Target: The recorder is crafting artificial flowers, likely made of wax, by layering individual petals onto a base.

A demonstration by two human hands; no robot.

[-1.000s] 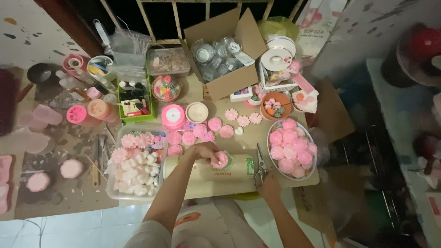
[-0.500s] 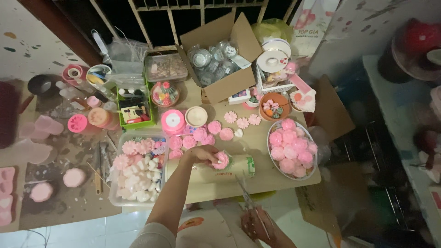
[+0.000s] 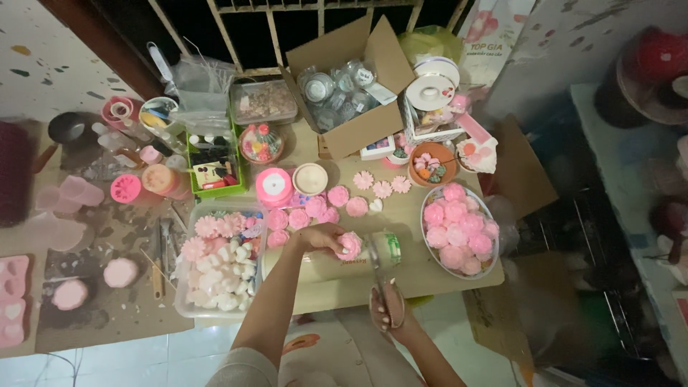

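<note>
My left hand (image 3: 319, 236) reaches over the table and pinches a pink flower-shaped piece (image 3: 350, 245), holding it just above a tan roll of wrap (image 3: 322, 266) that lies along the table's near edge. Lower down, at the table edge, my right hand (image 3: 393, 315) grips a pair of scissors (image 3: 378, 265). The blades point up toward the flower and end right beside it. Several more pink flowers (image 3: 315, 208) lie on the table just beyond my left hand.
A clear bowl (image 3: 494, 215) of pink flowers stands to the right and a clear tray (image 3: 188, 301) of white and pink pieces to the left. Behind are a pink ribbon spool (image 3: 274, 188), a green basket (image 3: 215, 188), an open cardboard box (image 3: 358, 132) and pink moulds (image 3: 14, 287).
My right hand left the table edge, dropped low with the scissors, then came back up so the blades point at the flower. My left hand kept holding the flower over the roll.
</note>
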